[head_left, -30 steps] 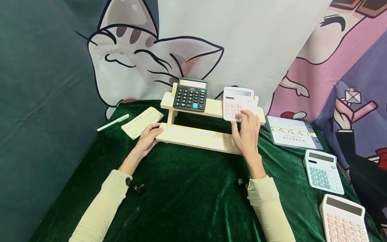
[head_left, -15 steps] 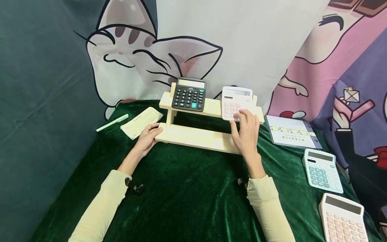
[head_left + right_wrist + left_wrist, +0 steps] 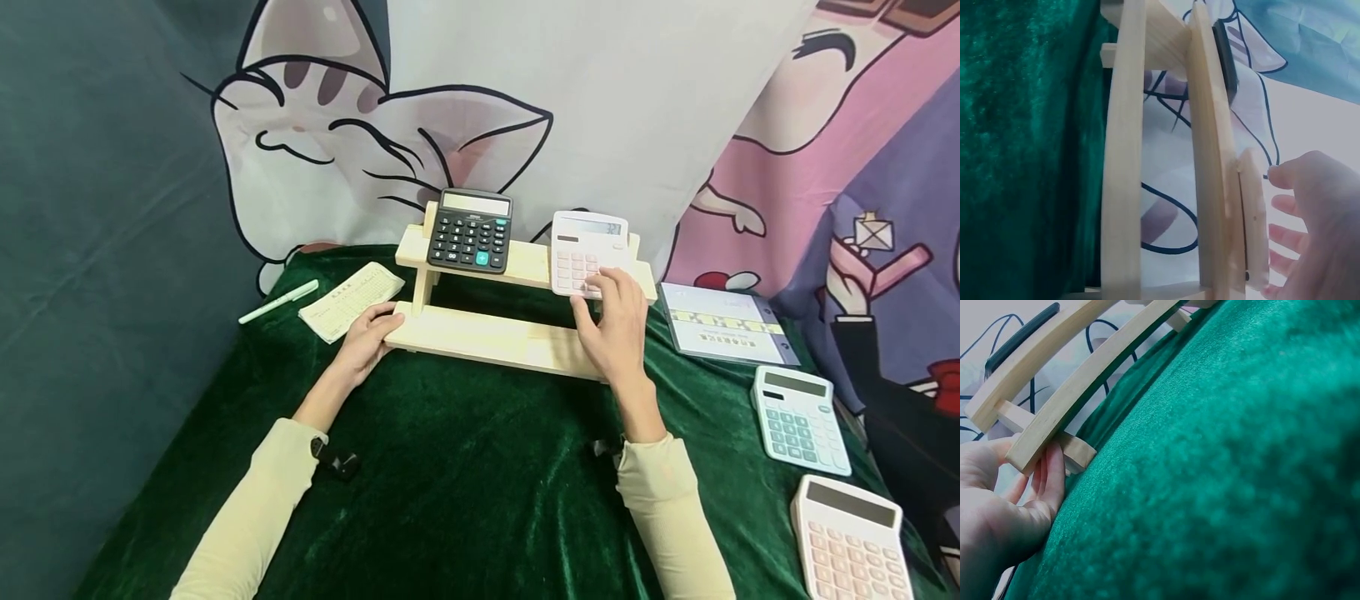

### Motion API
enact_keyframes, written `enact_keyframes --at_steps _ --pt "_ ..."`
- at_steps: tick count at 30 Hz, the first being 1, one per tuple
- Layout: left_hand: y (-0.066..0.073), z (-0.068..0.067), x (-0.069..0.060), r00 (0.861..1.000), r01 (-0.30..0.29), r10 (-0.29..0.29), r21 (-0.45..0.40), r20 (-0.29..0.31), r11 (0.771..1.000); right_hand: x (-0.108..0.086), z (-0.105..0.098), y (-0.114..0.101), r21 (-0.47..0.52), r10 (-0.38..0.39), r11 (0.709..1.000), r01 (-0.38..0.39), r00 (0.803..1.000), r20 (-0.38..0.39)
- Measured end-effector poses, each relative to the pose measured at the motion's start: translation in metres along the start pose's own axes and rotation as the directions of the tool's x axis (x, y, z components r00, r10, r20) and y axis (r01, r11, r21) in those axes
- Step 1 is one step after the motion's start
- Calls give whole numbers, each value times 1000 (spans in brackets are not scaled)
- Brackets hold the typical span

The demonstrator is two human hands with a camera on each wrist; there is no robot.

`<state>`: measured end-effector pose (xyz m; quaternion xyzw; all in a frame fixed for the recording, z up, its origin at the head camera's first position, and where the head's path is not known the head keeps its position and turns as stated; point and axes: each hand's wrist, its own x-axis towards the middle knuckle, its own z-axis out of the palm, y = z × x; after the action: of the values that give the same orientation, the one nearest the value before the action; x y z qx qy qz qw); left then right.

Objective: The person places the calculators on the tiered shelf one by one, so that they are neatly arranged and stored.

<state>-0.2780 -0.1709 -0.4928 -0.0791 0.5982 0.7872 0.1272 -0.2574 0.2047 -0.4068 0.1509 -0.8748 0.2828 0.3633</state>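
Note:
A two-tier wooden stand (image 3: 487, 336) stands on the green cloth. My left hand (image 3: 365, 343) grips the left end of its lower board; the left wrist view shows the thumb on one side of the board (image 3: 1041, 434) and fingers underneath. On the upper tier, a white calculator with pink keys (image 3: 576, 248) leans at the right, its display lit with a few digits. Bent over its lower keys is my right hand (image 3: 617, 329), partly hiding them. The fingers look loosely spread in the right wrist view, close to the calculator's face (image 3: 1257, 231). A black calculator (image 3: 470, 233) leans at the upper tier's left.
Left of the stand lie a pad of printed slips (image 3: 351, 302) and a pale green pen (image 3: 279, 302). Along the right are a notebook (image 3: 727, 325), a blue-keyed calculator (image 3: 801, 421) and another pink-keyed calculator (image 3: 853, 537). A cartoon curtain (image 3: 630, 100) hangs behind.
Another digit has appeared on the white calculator's display. The right hand has shifted slightly over the keys, while the left hand keeps its grip on the stand.

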Motion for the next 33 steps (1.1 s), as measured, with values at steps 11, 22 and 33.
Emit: enact_keyframes --at_steps 11,22,33 --pt "-2 1 -2 1000 -7 7 -19 0 1000 -7 -28 22 58 37 998 -35 999 -37" --pt "2 0 2 1000 -28 28 -22 9 999 -40 -97 39 36 335 940 -338 940 68" --pt "0 1 -1 1000 -17 17 -18 6 1000 -86 -154 59 -61 467 884 -463 879 98"
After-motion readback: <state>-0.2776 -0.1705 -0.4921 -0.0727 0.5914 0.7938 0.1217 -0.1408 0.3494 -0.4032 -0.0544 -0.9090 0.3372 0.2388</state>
